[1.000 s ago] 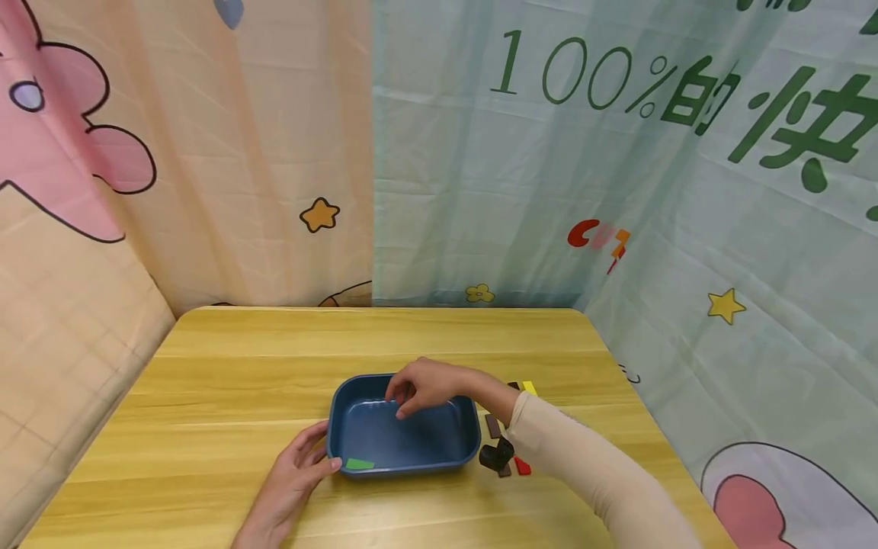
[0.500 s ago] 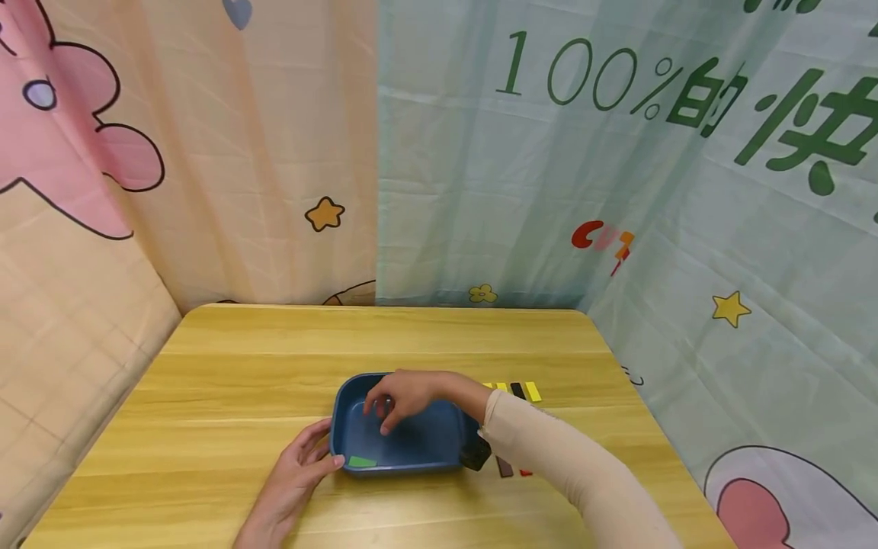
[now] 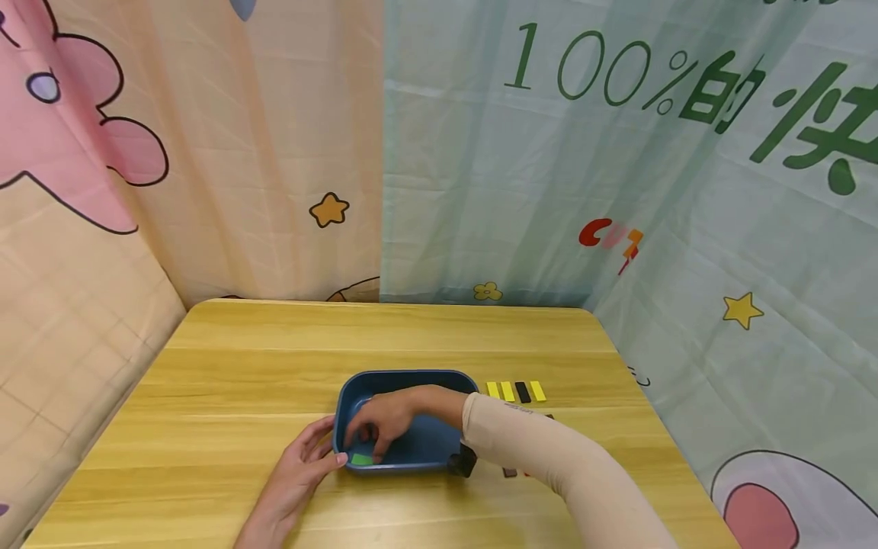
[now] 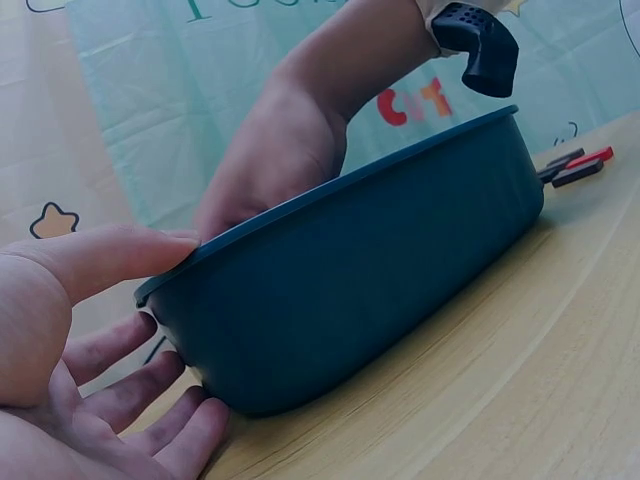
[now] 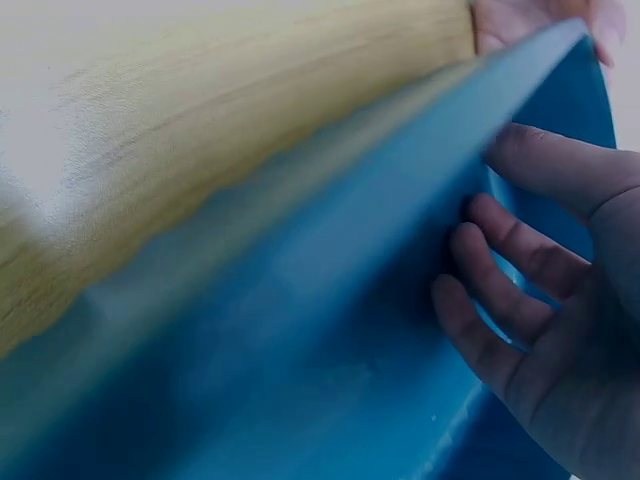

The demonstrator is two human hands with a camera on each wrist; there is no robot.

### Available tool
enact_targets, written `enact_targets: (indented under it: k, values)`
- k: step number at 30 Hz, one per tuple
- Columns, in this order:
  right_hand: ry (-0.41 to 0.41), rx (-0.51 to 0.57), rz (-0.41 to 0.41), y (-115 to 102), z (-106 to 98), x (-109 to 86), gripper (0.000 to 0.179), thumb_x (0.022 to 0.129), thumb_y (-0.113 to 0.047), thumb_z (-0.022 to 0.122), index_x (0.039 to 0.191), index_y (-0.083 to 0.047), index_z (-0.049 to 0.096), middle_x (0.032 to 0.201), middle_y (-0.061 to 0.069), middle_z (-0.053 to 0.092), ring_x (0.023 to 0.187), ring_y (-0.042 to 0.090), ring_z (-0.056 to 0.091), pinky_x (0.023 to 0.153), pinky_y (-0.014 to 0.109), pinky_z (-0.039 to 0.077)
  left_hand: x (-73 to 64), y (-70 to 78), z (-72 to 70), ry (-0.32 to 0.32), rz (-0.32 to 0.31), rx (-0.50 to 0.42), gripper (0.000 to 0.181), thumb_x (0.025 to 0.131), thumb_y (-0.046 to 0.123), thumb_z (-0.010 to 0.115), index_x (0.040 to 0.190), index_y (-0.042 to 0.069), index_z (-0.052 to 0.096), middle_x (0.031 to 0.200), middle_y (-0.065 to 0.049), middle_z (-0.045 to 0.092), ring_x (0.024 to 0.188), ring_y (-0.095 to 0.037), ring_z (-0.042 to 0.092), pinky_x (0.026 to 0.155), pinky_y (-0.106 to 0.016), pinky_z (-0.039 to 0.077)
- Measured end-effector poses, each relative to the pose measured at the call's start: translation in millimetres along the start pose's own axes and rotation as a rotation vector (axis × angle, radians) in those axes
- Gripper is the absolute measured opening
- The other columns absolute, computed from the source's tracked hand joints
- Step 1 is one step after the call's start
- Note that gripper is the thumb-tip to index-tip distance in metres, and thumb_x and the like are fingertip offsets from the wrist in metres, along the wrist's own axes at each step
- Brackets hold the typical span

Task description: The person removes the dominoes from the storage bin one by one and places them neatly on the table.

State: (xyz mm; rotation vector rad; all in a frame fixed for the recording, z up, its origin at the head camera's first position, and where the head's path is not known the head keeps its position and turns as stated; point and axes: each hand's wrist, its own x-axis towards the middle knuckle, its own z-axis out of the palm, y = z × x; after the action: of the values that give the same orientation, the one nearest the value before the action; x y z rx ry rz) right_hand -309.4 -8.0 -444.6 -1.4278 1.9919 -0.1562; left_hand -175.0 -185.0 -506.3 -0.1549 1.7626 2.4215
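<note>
A blue rectangular plastic basin (image 3: 405,375) stands on the wooden table. My left hand (image 3: 291,476) holds its near left corner; in the left wrist view the thumb (image 4: 130,262) lies over the rim while the other fingers rest along the outer wall. Inside the basin, a flat green piece (image 3: 360,460) lies in the near left corner. My right hand (image 3: 384,419) is lowered into the basin, fingertips and thumb spread around that piece. In the right wrist view, the right fingers (image 5: 500,270) are loosely bent and apart close to the basin wall, with nothing visible between them.
Right of the basin, yellow strips (image 3: 507,392) and a black strip (image 3: 523,392) lie in a row. Nearer, a brown strip (image 3: 510,473) and red ones are partly hidden by the right sleeve (image 3: 549,450). A black wrist device (image 3: 463,461) overlaps the basin's near right corner.
My right hand has moved left and down from above the basin's middle into its near left corner, by the green piece. The left hand has stayed at the basin's corner.
</note>
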Motion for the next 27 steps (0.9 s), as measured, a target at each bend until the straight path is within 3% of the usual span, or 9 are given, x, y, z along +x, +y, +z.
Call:
enact_targets:
  k: [6, 11, 17, 27]
  values:
    - [0.015, -0.080, -0.058, -4, 5, 9.9, 0.039, 0.087, -0.016, 0.086, 0.123, -0.013, 0.069, 0.097, -0.005, 0.061, 0.088, 0.003, 0.055, 0.077, 0.011, 0.042, 0.2, 0.2, -0.8, -0.006, -0.006, -0.008, 0.067, 0.089, -0.012, 0.069, 0.150, -0.006, 0.041, 0.154, -0.022, 0.040, 0.126, -0.025, 0.054, 0.093, -0.030, 0.054]
    - [0.044, -0.088, -0.056, -6, 6, 10.5, 0.033, 0.086, -0.014, 0.087, 0.113, -0.011, 0.068, 0.093, -0.005, 0.061, 0.083, 0.003, 0.054, 0.073, 0.011, 0.042, 0.7, 0.0, -0.8, -0.004, -0.010, -0.014, 0.067, 0.089, -0.012, 0.069, 0.150, -0.005, 0.041, 0.153, -0.021, 0.041, 0.127, -0.027, 0.052, 0.093, -0.030, 0.054]
    - [0.093, -0.023, -0.009, -7, 8, 6.4, 0.030, 0.088, -0.010, 0.084, 0.103, -0.014, 0.059, 0.089, -0.009, 0.061, 0.079, 0.001, 0.056, 0.072, 0.013, 0.044, -1.4, -1.9, -1.5, 0.003, -0.013, -0.011, 0.067, 0.089, -0.010, 0.070, 0.150, -0.004, 0.042, 0.154, -0.020, 0.040, 0.133, -0.033, 0.047, 0.093, -0.030, 0.053]
    - [0.128, 0.116, -0.004, 0, 8, -7.4, 0.019, 0.097, -0.005, 0.070, 0.111, -0.016, 0.062, 0.095, -0.011, 0.064, 0.086, 0.001, 0.060, 0.076, 0.016, 0.048, -0.8, -1.2, 0.2, 0.009, -0.012, -0.019, 0.066, 0.090, -0.011, 0.070, 0.149, -0.004, 0.043, 0.154, -0.020, 0.041, 0.132, -0.033, 0.047, 0.093, -0.031, 0.053]
